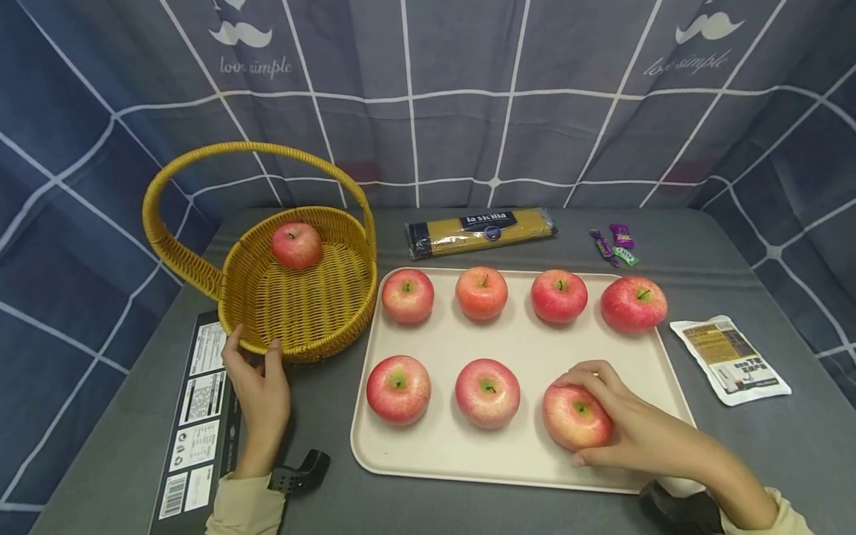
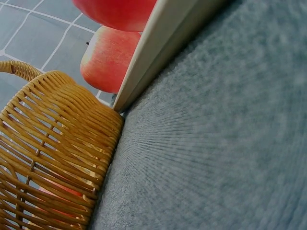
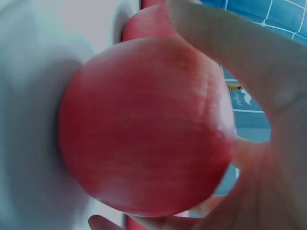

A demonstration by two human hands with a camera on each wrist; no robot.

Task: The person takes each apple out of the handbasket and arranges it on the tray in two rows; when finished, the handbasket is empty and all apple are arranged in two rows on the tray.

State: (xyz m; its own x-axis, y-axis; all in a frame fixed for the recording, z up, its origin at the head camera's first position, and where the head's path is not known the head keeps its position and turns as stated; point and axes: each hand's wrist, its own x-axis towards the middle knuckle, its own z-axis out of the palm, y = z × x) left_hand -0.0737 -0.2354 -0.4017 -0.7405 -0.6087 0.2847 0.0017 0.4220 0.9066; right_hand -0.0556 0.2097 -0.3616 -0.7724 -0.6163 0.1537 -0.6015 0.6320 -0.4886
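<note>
My right hand [image 1: 625, 423] holds an apple [image 1: 576, 417] at the near right of a cream tray [image 1: 455, 461], thumb on the near side and fingers over the far side. In the right wrist view this red apple [image 3: 148, 129] fills the middle, close to the tray surface. My left hand [image 1: 261, 390] is at the near rim of a yellow wicker basket [image 1: 314, 297], thumb and forefinger spread apart with their tips at the rim. One apple [image 1: 297, 246] lies inside the basket, near its back left. The left wrist view shows the basket's woven side [image 2: 53, 148], but no hand.
Several other apples [image 1: 487, 394] stand on the tray in two rows. Behind it lies a pasta packet [image 1: 484, 232], with small wrapped candies [image 1: 622, 236] farther right. A white and brown pouch [image 1: 730, 360] lies right of the tray. A black labelled box [image 1: 194, 438] lies under my left forearm's side.
</note>
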